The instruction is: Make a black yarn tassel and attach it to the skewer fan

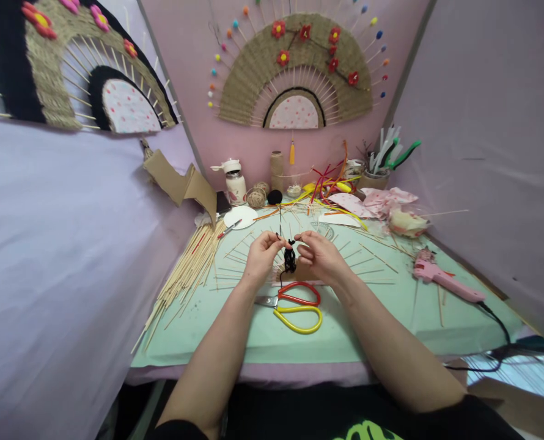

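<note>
- Yarn bundle (290,260): black, already looped, hanging over the desk (187,342).
- Left hand (266,249), right hand (318,252): fingers pinched closed on black yarn at its top.
- Black ball (274,197): its thread (280,215) seems uncut; scissors (298,305) lie unheld.

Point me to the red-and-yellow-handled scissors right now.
In the head view, the scissors lie below centre on the pale green tablecloth, just beneath the black cord bundle between the left hand and the right hand.
</note>
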`<state>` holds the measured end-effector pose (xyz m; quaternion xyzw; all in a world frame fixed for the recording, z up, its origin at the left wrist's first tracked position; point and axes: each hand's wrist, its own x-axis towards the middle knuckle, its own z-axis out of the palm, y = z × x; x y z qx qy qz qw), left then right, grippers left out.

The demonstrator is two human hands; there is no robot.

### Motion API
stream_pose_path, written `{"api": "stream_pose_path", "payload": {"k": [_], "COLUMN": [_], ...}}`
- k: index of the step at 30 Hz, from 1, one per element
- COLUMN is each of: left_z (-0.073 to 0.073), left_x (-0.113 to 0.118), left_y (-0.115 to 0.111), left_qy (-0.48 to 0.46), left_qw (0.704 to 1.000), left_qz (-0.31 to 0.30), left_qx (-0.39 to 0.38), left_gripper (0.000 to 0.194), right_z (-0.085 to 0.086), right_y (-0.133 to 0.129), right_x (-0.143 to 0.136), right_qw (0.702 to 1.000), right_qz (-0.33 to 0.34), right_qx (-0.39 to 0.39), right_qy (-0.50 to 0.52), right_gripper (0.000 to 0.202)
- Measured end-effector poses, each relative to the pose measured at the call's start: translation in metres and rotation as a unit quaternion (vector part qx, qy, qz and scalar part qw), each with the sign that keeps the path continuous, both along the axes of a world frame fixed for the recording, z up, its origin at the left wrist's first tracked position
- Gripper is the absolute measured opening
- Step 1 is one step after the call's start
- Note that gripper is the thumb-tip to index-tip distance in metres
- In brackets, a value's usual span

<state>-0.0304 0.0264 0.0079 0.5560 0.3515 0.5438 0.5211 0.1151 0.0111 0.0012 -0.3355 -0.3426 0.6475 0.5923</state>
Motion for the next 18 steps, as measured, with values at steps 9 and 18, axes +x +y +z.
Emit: {"api": "stream_pose_path", "payload": {"k": [9,18], "left_z": [-0.009,-0.009], "left_x": [0.004,-0.004], "left_y": [-0.001,-0.002], "left_qy": [0.031,0.122], "left_qw": [0.998,0.979], "left_qz": [0.038,0.131], "left_qx": [-0.026,0.099], "left_gripper": [0.017,0.008], "right_z": [-0.01,0.021], "right_y": [-0.003,0.006], "right_x": [0.001,-0.018], "right_qw": [0.966,0.893], "right_qz": [-0.07,-0.081], "right_qx": [0.077,0.166], "right_qy": [-0.237,-0.41], "right_gripper": [0.019,0.014]}}
